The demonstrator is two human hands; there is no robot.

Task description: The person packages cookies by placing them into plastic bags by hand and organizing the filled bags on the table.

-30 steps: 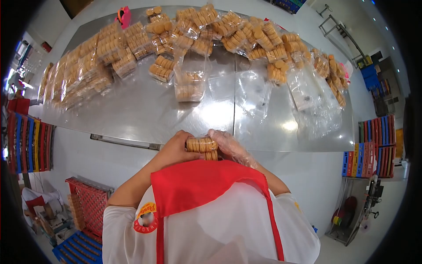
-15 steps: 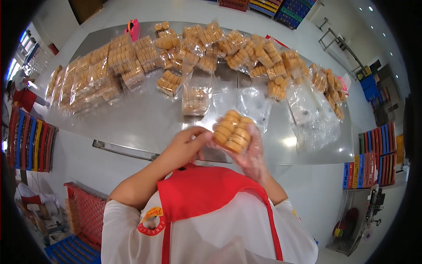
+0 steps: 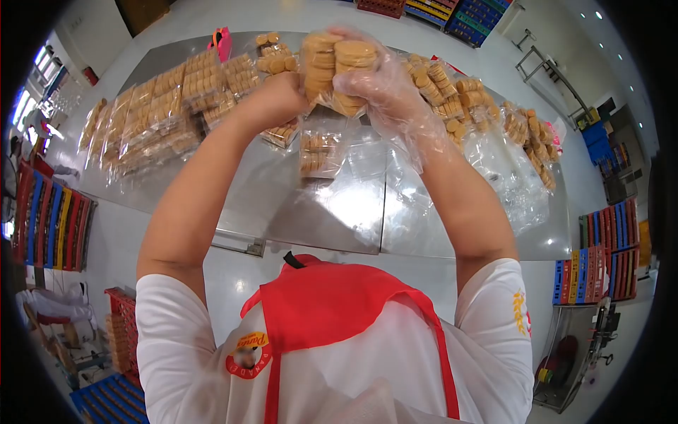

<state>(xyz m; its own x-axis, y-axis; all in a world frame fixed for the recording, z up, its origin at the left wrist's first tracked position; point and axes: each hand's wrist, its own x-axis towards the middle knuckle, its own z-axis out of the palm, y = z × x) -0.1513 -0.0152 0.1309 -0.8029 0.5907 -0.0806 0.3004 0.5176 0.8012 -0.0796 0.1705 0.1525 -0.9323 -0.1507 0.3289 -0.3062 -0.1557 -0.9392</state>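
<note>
A clear plastic bag of round golden biscuits [image 3: 320,68], stacked in two columns, is held up over the far part of the table. My right hand [image 3: 388,85], in a thin clear plastic glove, grips it from the right, the thumb across the front stack. At its lower left edge is my left hand [image 3: 284,95], bare and curled closed against the plastic; its fingertips are hidden. Below the hands, another bag of biscuits [image 3: 321,155] lies on the metal table [image 3: 296,219].
Many bagged biscuits [image 3: 152,116] are piled at the table's left, with more bags [image 3: 431,81] at the back right. Loose clear plastic bags [image 3: 505,184] lie on the right. Stacked coloured crates [image 3: 53,222] stand left, and others [image 3: 597,251] right.
Both hands have moved up and away from my body, carrying the biscuits from the near table edge to above the far piles. The left hand is now against the bag's edge.
</note>
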